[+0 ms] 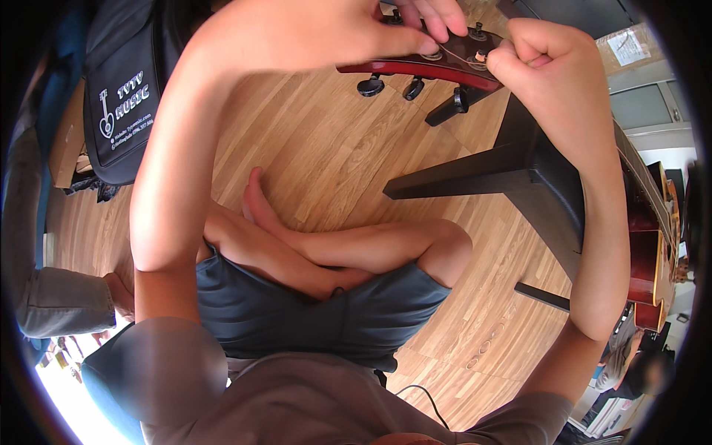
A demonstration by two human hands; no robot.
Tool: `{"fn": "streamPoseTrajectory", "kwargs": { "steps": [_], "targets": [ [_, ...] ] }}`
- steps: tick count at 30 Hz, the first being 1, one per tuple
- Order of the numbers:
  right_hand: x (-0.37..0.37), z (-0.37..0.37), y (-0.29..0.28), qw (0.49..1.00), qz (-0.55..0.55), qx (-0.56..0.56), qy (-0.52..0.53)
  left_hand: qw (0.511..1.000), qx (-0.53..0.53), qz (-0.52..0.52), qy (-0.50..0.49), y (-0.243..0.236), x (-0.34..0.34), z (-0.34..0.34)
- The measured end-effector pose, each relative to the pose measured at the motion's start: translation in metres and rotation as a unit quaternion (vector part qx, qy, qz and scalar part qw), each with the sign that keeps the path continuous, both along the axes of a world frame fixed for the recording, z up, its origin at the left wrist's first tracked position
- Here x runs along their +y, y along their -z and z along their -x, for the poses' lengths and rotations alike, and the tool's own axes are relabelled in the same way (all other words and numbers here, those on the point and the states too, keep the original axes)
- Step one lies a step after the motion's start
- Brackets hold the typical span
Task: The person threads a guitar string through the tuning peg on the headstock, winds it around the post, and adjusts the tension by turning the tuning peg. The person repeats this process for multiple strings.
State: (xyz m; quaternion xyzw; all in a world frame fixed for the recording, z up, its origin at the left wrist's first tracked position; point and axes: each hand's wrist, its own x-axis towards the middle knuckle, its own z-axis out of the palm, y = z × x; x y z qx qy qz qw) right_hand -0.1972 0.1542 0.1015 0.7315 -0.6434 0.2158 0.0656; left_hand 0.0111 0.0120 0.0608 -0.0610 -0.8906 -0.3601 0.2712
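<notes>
At the top of the head view a dark red guitar headstock [397, 67] lies sideways, with black tuning knobs [413, 87] along its lower side. My left hand [356, 33] is over it, thumb tip on a thin string [460, 56] beside a post, other fingers raised and partly out of frame. My right hand [549, 67] is closed in a pinch on the string at the headstock's right end, near another post. The guitar's neck and body run to the right, partly hidden behind my right forearm.
I sit cross-legged on a wooden floor [334, 148]. A black padded stand or bench [519, 178] is at right, with guitars [653, 274] behind it. A black bag [137, 44] is at upper left. Another person's trousered leg [59, 297] is at left; another person [615, 363] is at lower right.
</notes>
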Motion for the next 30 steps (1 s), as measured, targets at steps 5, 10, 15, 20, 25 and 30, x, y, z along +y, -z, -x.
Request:
{"fn": "streamPoseTrajectory", "kwargs": {
  "steps": [5, 10, 15, 20, 25, 30],
  "targets": [
    [0.001, 0.002, 0.005, 1.000, -0.004, -0.010, 0.020, 0.979, -0.091, -0.156, 0.097, 0.004, -0.031, 0.015],
    [-0.001, 0.001, 0.003, 0.998, -0.009, 0.005, 0.065, 0.975, -0.114, -0.179, 0.066, 0.000, -0.041, 0.010],
    [0.002, 0.004, 0.002, 0.995, -0.024, 0.018, 0.097, 0.966, -0.107, -0.200, 0.126, 0.017, -0.049, 0.016],
    [0.002, 0.009, 0.002, 0.996, -0.028, 0.014, 0.079, 0.967, -0.102, -0.202, 0.116, 0.015, -0.045, 0.015],
    [0.002, 0.009, 0.002, 0.996, -0.023, 0.003, 0.092, 0.968, -0.110, -0.194, 0.119, 0.011, -0.046, 0.019],
    [-0.003, 0.012, 0.004, 0.995, -0.005, -0.026, 0.092, 0.976, -0.119, -0.160, 0.090, 0.006, -0.045, 0.015]
  ]
}}
